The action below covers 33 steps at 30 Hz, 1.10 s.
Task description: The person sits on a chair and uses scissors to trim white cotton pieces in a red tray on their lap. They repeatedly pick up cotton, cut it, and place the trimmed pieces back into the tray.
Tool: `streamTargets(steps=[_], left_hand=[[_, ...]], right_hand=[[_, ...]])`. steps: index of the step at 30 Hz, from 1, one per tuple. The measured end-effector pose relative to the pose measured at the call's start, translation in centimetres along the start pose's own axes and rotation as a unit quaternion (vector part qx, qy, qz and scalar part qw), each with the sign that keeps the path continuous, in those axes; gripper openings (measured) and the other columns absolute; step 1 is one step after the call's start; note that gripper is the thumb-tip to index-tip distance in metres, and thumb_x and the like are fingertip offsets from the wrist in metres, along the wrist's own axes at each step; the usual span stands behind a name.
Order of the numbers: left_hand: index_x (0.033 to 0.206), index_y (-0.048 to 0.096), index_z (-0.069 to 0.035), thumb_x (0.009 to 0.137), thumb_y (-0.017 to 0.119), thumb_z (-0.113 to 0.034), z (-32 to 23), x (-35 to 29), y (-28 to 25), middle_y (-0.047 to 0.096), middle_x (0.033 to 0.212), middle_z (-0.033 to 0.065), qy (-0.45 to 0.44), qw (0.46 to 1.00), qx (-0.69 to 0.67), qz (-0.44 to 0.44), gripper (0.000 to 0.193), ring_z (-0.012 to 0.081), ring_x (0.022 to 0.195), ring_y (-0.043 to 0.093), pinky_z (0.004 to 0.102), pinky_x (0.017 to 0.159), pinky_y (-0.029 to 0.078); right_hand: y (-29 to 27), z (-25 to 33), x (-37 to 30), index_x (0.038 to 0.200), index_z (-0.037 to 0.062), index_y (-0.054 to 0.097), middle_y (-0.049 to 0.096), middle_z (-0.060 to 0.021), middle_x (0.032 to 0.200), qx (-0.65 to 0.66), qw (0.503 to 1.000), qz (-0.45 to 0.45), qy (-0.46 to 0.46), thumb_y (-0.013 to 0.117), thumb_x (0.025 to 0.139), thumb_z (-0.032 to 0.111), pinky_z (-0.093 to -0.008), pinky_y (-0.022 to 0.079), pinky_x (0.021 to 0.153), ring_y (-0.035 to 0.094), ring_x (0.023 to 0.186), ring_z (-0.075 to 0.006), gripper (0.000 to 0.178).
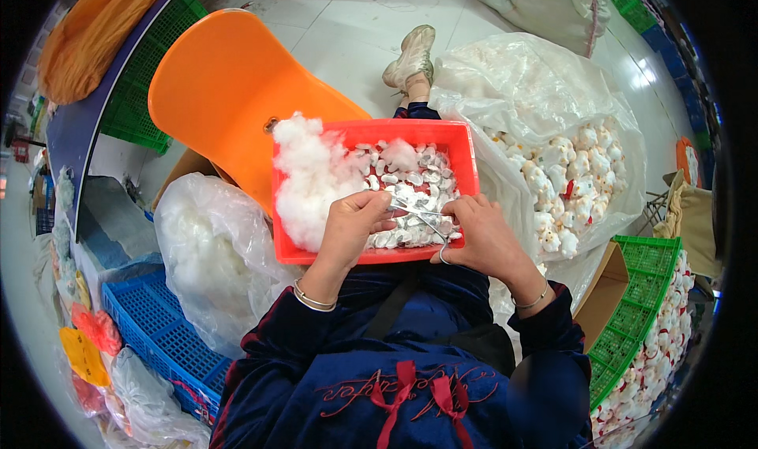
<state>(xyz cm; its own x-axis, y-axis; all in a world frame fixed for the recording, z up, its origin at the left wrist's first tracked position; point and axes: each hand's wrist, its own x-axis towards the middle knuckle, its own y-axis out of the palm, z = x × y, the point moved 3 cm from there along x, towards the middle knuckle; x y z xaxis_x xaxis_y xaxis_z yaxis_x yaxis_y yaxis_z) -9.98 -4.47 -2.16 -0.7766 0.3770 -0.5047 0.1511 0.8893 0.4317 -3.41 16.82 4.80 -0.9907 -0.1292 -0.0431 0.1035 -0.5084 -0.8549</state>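
Note:
Across my lap rests a red plastic tray (283,253), with fluffy white stuffing (316,185) at its left and many small white fabric pieces (414,182) at its right. Over the tray, my right hand (485,240) grips ring-handled metal forceps (426,218), with a thumb or finger at one ring. Their handles are spread apart and the short jaws point toward my left hand (351,224). The left fingers are pinched at the jaws; what sits between them is too small and covered to make out.
An orange chair (229,94) stands ahead at left. A clear bag of stuffing (201,252) and a blue crate (158,323) are at my left. To the right are a clear bag (513,70) of small white plush pieces (580,177), a green crate (643,271) and a cardboard box (604,291).

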Motion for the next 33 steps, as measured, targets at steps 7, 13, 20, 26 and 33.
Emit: streamTargets(steps=[7, 13, 20, 26, 33], left_hand=[[0.112, 0.069, 0.006, 0.101, 0.063, -0.016, -0.3, 0.0, -0.1, 0.073, 0.101, 0.0134, 0.037, 0.999, 0.011, 0.006, 0.025, 0.0202, 0.091, 0.074, 0.0276, 0.072, 0.06], [0.113, 0.068, 0.004, 0.101, 0.063, -0.016, -0.3, 0.1, 0.2, 0.072, 0.099, 0.0098, 0.05, 0.998, 0.034, 0.03, 0.023, 0.0148, 0.084, 0.071, 0.0252, 0.071, 0.059], [0.101, 0.068, 0.001, 0.098, 0.067, -0.009, -0.2, 0.2, 0.2, 0.07, 0.092, 0.0056, 0.11, 0.994, 0.002, -0.009, 0.01, 0.0105, 0.08, 0.067, 0.0248, 0.071, 0.058], [0.1, 0.069, 0.002, 0.097, 0.068, -0.009, 0.5, 0.8, 0.2, 0.07, 0.092, 0.0072, 0.13, 0.991, -0.008, -0.016, 0.012, 0.0109, 0.076, 0.066, 0.0253, 0.07, 0.059], [0.094, 0.07, 0.003, 0.096, 0.067, -0.005, -0.8, -0.5, 1.3, 0.071, 0.089, 0.0066, 0.273, 0.915, 0.292, -0.055, 0.009, 0.0099, 0.073, 0.065, 0.0245, 0.068, 0.054]], right_hand=[[0.8, -1.4, -0.4, 0.101, 0.0038, 0.068, 0.066, -0.0108, 0.082, 0.121, 0.984, 0.125, 0.031, 0.081, 0.073, 0.021, -0.0397, 0.05, 0.072, 0.066, 0.08, -0.0301, 0.036], [0.8, -1.1, -0.5, 0.09, -0.001, 0.065, 0.063, -0.0126, 0.073, 0.204, 0.966, 0.153, 0.048, 0.082, 0.075, 0.023, -0.0374, 0.049, 0.064, 0.063, 0.068, -0.0287, 0.033], [1.8, -1.5, -0.7, 0.085, -0.0011, 0.062, 0.059, -0.009, 0.068, 0.258, 0.947, 0.178, 0.065, 0.086, 0.077, 0.03, -0.0344, 0.047, 0.062, 0.058, 0.063, -0.021, 0.04], [2.3, -1.1, -1.0, 0.084, 0.0012, 0.062, 0.057, -0.0053, 0.068, 0.297, 0.933, 0.179, 0.099, 0.09, 0.073, 0.032, -0.0309, 0.047, 0.062, 0.054, 0.064, -0.015, 0.043], [2.4, -1.9, -1.1, 0.085, 0.0014, 0.062, 0.055, -0.0045, 0.069, 0.286, 0.939, 0.173, 0.086, 0.092, 0.067, 0.037, -0.0295, 0.046, 0.063, 0.053, 0.065, -0.0138, 0.05]])
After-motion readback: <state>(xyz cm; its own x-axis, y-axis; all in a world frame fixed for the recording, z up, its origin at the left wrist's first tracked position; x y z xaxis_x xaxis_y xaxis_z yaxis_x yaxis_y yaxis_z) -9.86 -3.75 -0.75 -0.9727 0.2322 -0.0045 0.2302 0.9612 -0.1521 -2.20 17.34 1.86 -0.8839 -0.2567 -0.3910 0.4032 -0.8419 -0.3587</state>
